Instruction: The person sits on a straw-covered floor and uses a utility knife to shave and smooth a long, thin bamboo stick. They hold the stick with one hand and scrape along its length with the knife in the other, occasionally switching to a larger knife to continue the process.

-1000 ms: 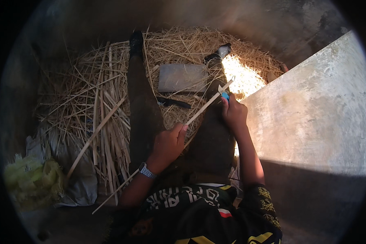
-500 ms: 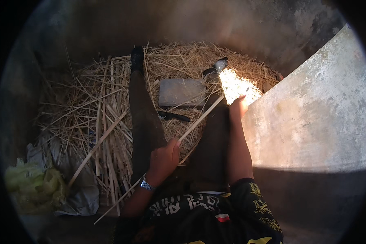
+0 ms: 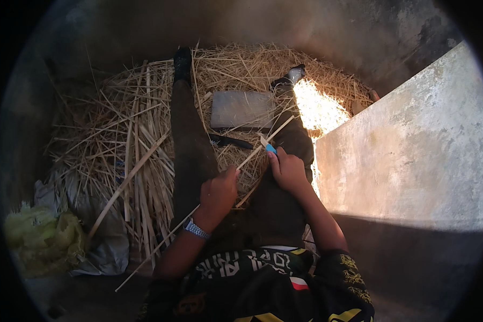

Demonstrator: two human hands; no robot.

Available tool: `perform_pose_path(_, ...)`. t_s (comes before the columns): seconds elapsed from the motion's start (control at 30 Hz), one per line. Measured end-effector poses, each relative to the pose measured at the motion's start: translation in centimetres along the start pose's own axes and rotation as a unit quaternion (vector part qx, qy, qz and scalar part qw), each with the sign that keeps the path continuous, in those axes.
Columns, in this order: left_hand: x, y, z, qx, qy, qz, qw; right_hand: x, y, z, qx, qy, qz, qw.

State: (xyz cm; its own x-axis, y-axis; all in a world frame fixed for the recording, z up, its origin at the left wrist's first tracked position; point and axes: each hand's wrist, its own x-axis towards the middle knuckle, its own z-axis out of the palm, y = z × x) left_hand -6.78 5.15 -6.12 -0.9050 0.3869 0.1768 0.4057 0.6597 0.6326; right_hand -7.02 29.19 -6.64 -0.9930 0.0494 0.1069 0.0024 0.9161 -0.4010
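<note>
One long, thin, pale strip of wood-like material (image 3: 249,159), slanting from the lower left of the frame to just above the centre, was the piece in hand. One left hand (image 3: 219,196), centre, was closed in a fist around the strip; a silver metal-banded wristwatch (image 3: 197,229) sat at its wrist. One right hand (image 3: 290,170), right of centre, had its fingers wrapped about a small knife with a bright blue handle (image 3: 271,148); the blade crossed the strip, though whether it bit in I could not tell from where I stood. One grey rectangular block (image 3: 241,109), upper centre, lay between two outstretched legs in dark trousers (image 3: 190,139). One narrow black object (image 3: 231,141), kind unclear, lay below it. One heap of straw-coloured strips (image 3: 137,177), left of centre. One crumpled yellow-green bundle (image 3: 45,239), lower left, beside a creased grey sheet (image 3: 110,252). One pale, stained slab-like wall (image 3: 408,155), right side, partly sunlit.
</note>
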Motion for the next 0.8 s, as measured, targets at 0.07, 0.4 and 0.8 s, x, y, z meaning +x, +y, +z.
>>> perform_pose_path(0.07,-0.1,-0.1,0.1,0.029,-0.003,0.021,0.999,-0.4,-0.9,0.0,-0.016,0.008,-0.029,0.999)
perform_pose_path(0.4,0.0,0.6,-0.1,0.149,-0.002,0.064,0.987,1.4,0.3,-1.1,-0.095,0.002,-0.014,0.995)
perform_pose_path(0.8,-0.1,0.8,-0.1,0.026,0.105,0.053,0.993,4.9,10.7,-7.1,0.223,0.096,0.189,0.951)
